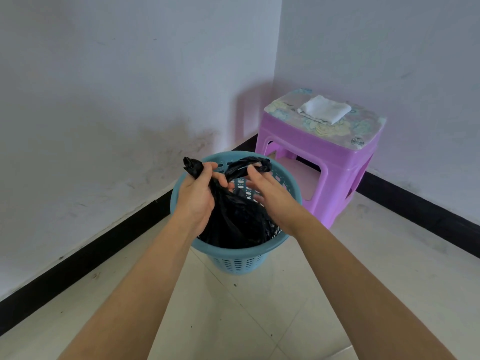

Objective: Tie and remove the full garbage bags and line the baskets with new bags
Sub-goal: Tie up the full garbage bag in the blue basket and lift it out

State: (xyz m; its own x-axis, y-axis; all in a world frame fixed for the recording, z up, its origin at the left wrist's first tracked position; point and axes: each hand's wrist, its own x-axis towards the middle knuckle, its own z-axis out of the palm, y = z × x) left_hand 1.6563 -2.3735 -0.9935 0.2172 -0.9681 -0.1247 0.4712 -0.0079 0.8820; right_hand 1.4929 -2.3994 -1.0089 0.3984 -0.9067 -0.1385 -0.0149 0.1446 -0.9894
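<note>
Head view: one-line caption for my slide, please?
Both hands knot a black garbage bag inside a blue basket.

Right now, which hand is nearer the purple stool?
Right. The right hand holds a black bag end over the basket side facing the purple stool; the left hand grips the other end, farther away.

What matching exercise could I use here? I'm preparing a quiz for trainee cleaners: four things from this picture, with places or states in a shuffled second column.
Things:
1. garbage bag
2. basket
3. stool
4. folded cloth

Places or states:
A. lying on the stool's top
B. standing in the wall corner
C. on the floor, blue, holding the bag
D. black, its two top ends pulled up by both hands

Pairs: 1-D, 2-C, 3-B, 4-A
</note>
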